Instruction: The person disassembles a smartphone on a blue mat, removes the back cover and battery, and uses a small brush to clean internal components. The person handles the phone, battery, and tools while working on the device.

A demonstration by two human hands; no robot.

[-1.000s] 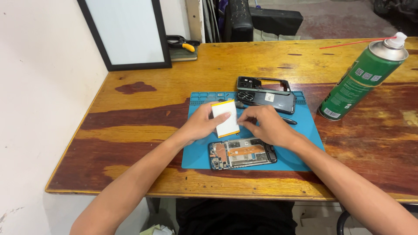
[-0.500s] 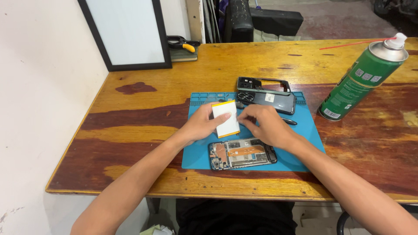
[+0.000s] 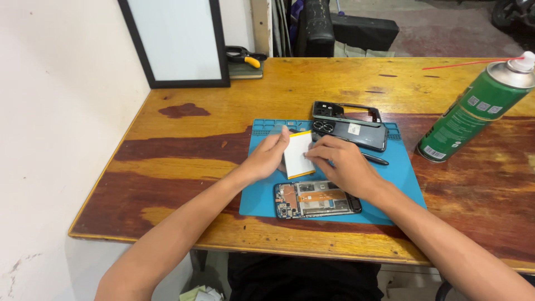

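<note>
A white flat battery with yellow edges [image 3: 297, 154] is held over the blue work mat [image 3: 256, 198]. My left hand [image 3: 267, 158] grips its left side and my right hand [image 3: 340, 164] pinches its right edge with the fingertips. Just below the hands lies an opened phone body [image 3: 315, 199] showing circuit boards and an orange flex cable. Beyond the hands sit a dark back cover [image 3: 356, 132] and a black phone frame [image 3: 345, 111]. A thin dark tool [image 3: 374, 160] lies to the right of my right hand.
A green spray can with a white cap and red straw [image 3: 479, 108] stands at the right on the wooden table [image 3: 184, 150]. A black-framed white board [image 3: 175, 42] leans at the back left, with yellow-handled pliers [image 3: 248, 57] beside it. A white wall runs along the left.
Both hands stay on the battery in almost the same place; the fingers shift slightly along its edges.
</note>
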